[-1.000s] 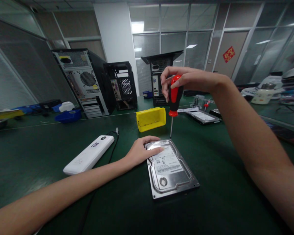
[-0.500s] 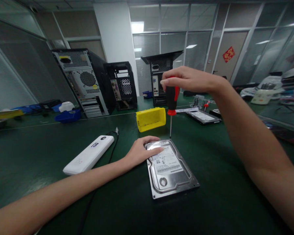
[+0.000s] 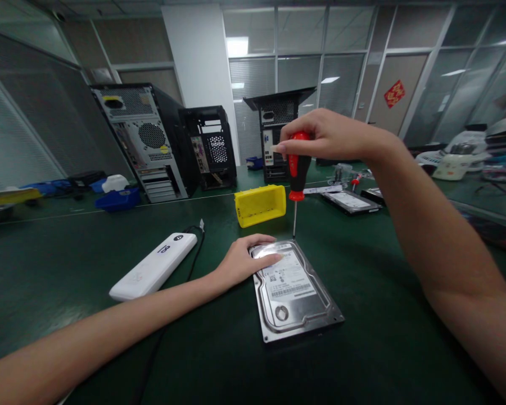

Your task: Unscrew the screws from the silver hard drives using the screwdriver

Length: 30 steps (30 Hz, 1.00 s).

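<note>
A silver hard drive with a white label lies flat on the green table. My left hand grips its far left corner, thumb on top over the label and fingers along the far edge. Above the drive, my right hand has its fingers round the top of a red and black screwdriver. The screwdriver stands nearly upright, its tip at the far right corner of the drive. Behind the drive, a yellow tray rests on its side, open toward me.
To the left lies a white power bank with a black cable. Computer cases stand at the back, with a blue bin at the left. Another hard drive and small parts lie at the back right.
My right hand has shifted its grip on the screwdriver, and the handle has turned so that more red faces me. My left hand and the hard drive have stayed in place.
</note>
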{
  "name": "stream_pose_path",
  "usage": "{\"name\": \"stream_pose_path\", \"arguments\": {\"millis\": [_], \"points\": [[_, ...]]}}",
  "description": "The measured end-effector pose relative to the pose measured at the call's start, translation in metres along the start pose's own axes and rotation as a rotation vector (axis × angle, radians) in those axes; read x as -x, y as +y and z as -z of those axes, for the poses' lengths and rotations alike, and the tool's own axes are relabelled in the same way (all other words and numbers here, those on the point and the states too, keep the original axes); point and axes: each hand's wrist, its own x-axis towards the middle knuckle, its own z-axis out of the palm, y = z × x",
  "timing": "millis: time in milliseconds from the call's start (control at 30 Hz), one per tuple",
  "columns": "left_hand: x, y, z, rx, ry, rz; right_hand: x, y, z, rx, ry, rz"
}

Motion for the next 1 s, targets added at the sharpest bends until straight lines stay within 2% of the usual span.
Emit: {"name": "stream_pose_path", "arguments": {"millis": [167,400,567,800,1000], "points": [[-0.002,-0.001,0.0,-0.018,0.008,-0.01,0.003,-0.001,-0.001,0.036,0.014,-0.079],[-0.001,0.0,0.0,-0.019,0.002,0.014,0.007,0.001,0.004,-0.052,-0.063,-0.15],[0.0,-0.001,0.0,-0.011,-0.001,0.016,0.006,-0.002,0.003,0.042,-0.005,-0.159],[0.0,0.0,0.0,-0.011,-0.007,0.022,0.007,0.006,0.002,0.018,0.017,-0.324],[0.001,0.002,0.001,-0.007,-0.004,0.034,0.005,0.01,0.002,0.057,0.047,-0.292]]}}
